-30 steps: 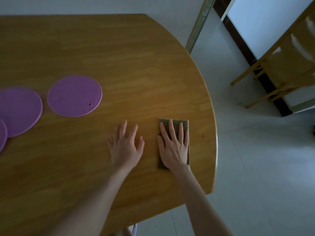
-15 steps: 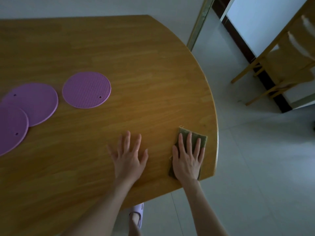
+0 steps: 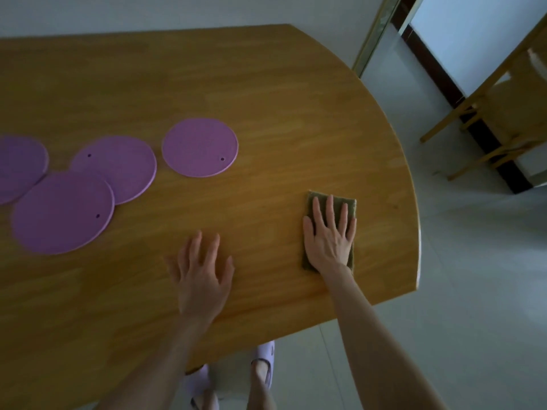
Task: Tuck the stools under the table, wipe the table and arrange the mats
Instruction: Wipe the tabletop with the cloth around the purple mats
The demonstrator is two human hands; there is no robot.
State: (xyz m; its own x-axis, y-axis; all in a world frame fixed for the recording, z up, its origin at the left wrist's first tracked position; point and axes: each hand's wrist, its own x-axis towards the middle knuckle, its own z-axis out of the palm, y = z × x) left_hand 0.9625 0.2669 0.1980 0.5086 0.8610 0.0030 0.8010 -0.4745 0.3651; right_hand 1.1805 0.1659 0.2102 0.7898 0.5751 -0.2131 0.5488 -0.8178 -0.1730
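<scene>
Right hand (image 3: pixel 330 236) presses cloth (image 3: pixel 331 202) flat-fingered; left hand (image 3: pixel 204 276) rests spread on table (image 3: pixel 266 113).

purple mats (image 3: pixel 200 147), olive-green cloth (image 3: pixel 331 202), wood-grain table (image 3: pixel 266 93)

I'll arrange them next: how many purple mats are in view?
4. The lone mat lies rightmost; a second mat sits left of it; a third mat, in front, overlaps the second; a fourth mat is cut by the left frame edge. More may lie beyond.
</scene>
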